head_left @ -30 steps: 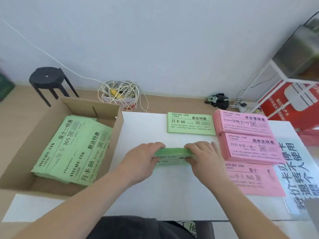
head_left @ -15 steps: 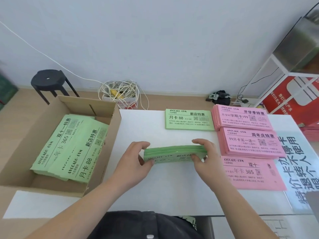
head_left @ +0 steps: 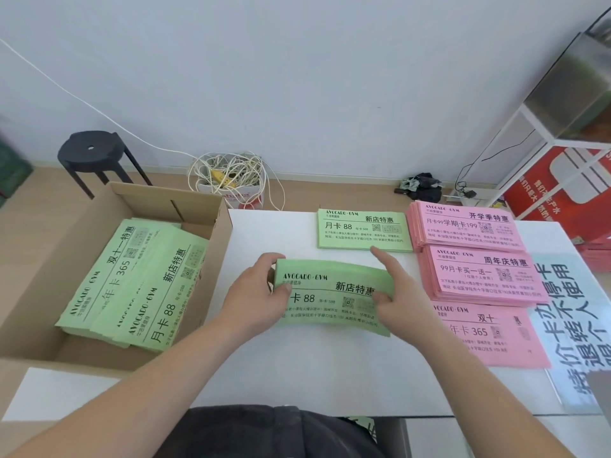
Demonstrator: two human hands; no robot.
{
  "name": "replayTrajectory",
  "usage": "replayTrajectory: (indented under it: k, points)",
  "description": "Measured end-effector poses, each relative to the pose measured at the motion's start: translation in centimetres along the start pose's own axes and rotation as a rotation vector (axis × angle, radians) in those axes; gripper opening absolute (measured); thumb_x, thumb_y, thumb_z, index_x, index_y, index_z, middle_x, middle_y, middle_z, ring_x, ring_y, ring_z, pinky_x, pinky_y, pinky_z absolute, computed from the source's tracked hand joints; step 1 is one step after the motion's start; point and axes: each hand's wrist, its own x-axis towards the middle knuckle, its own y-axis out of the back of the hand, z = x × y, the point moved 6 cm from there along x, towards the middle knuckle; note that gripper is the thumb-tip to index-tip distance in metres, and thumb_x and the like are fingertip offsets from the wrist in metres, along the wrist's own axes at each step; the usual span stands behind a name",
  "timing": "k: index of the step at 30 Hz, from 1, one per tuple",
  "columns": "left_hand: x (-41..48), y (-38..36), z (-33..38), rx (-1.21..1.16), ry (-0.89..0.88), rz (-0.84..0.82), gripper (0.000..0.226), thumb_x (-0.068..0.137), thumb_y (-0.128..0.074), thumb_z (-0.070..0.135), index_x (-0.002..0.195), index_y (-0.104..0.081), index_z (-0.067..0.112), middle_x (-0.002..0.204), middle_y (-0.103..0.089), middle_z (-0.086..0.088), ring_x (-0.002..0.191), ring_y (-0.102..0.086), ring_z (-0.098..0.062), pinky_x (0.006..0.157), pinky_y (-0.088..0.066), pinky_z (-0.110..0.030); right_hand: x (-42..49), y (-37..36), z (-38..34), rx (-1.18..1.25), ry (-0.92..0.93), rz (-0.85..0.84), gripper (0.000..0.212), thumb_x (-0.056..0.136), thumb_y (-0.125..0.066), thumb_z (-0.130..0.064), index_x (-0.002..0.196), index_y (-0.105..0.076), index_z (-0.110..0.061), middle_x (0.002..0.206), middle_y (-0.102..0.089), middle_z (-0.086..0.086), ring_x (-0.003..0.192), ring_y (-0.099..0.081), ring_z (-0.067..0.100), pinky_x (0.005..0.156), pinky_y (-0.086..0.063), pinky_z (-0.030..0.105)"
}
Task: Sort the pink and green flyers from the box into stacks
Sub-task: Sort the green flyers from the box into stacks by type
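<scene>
Your left hand (head_left: 256, 294) and right hand (head_left: 401, 305) pinch the green flyer bundle (head_left: 330, 279) by its ends, right index finger sticking out.

The light is bright, soft and even, like daylight, and its source does not show. Shadows on the white table (head_left: 297, 375) are very faint. The wide lens bends the shelf frame (head_left: 529, 110) at right. The left edge is blurred; the middle print is sharp.

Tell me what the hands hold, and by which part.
A bundle of green flyers: left hand grips its left end, right hand its right end.
</scene>
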Motion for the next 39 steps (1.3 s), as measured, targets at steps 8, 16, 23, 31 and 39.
replayTrajectory:
  k: [8, 16, 23, 31, 39]
  points:
    - [0.5, -1.6, -1.1, 0.005, 0.220, -0.027, 0.035, 0.096, -0.063, 0.026, 0.128, -0.050, 0.018, 0.091, -0.063, 0.007, 0.091, -0.065, -0.023, 0.082, -0.055, -0.037, -0.6, -3.1, 3.7, 0.278, -0.351, 0.230, 0.059, 0.094, -0.071, -0.027, 0.146, -0.043, -0.025, 0.122, -0.061, 0.006, 0.095, -0.063, 0.020, 0.083, -0.050, 0.037]
    - [0.0, -1.9, -1.6, -0.266, 0.312, 0.036, 0.035, 0.090, -0.063, 0.007, 0.118, -0.056, 0.026, 0.098, -0.071, 0.002, 0.086, -0.068, -0.015, 0.079, -0.058, -0.038, -0.3, -2.2, 3.7, 0.268, -0.375, 0.240, 0.037, 0.096, -0.054, -0.010, 0.131, -0.055, -0.023, 0.102, -0.066, -0.003, 0.082, -0.066, 0.017, 0.062, -0.047, 0.031]
    - [6.4, -0.2, 4.1, -0.380, 0.186, 0.057, 0.043, 0.093, -0.067, 0.010, 0.129, -0.051, 0.028, 0.102, -0.066, -0.003, 0.084, -0.066, -0.013, 0.064, -0.050, -0.024, 5.6, 3.9, 0.3, 0.255, -0.273, 0.320, 0.037, 0.098, -0.054, -0.012, 0.132, -0.051, -0.027, 0.108, -0.066, -0.004, 0.085, -0.066, 0.015, 0.068, -0.055, 0.037]
    - [15.5, -2.9, 7.3, -0.470, 0.211, 0.006, 0.046, 0.094, -0.068, 0.008, 0.135, -0.049, 0.017, 0.108, -0.071, -0.009, 0.092, -0.071, -0.018, 0.062, -0.050, -0.024, 13.1, 7.2, -2.6, 0.210, -0.294, 0.229, 0.058, 0.088, -0.048, -0.001, 0.141, -0.046, -0.022, 0.099, -0.065, -0.011, 0.086, -0.066, 0.011, 0.067, -0.059, 0.036]
    - [16.8, -5.1, 6.5, -0.399, 0.249, 0.068, 0.040, 0.091, -0.072, 0.012, 0.125, -0.053, 0.021, 0.096, -0.069, 0.005, 0.088, -0.068, -0.014, 0.070, -0.053, -0.028, 14.4, 7.2, -1.7, -0.101, -0.327, 0.185, 0.070, 0.088, -0.054, -0.009, 0.152, -0.027, -0.016, 0.124, -0.058, 0.011, 0.098, -0.052, 0.026, 0.077, -0.045, 0.035]
